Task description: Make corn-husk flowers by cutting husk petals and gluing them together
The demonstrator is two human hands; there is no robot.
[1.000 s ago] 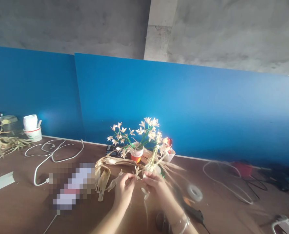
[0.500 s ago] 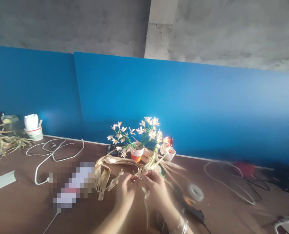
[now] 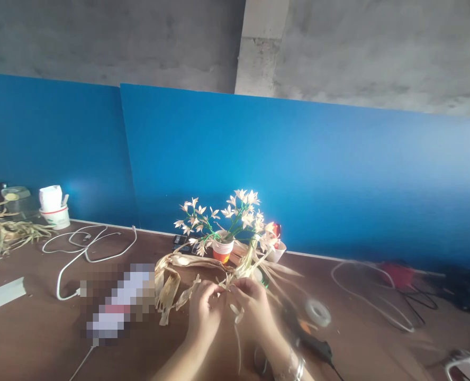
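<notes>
While my left hand (image 3: 205, 307) and right hand (image 3: 253, 301) pinch a pale flower (image 3: 227, 281) between their fingertips, seemingly to steady its thin petals, a paper cup (image 3: 223, 252) beyond them props flowering stems (image 3: 238, 228) upright.

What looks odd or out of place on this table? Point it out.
A pixelated patch beside the left hand looks odd, masking whatever lies there. The white cable sprawls in untidy loops. No spill shows.

Husks (image 3: 171, 288) look papery, the flower cup (image 3: 222, 250) smooth paper, the wall (image 3: 100, 42) matt concrete, the bracelet (image 3: 300, 369) shiny metal.
</notes>
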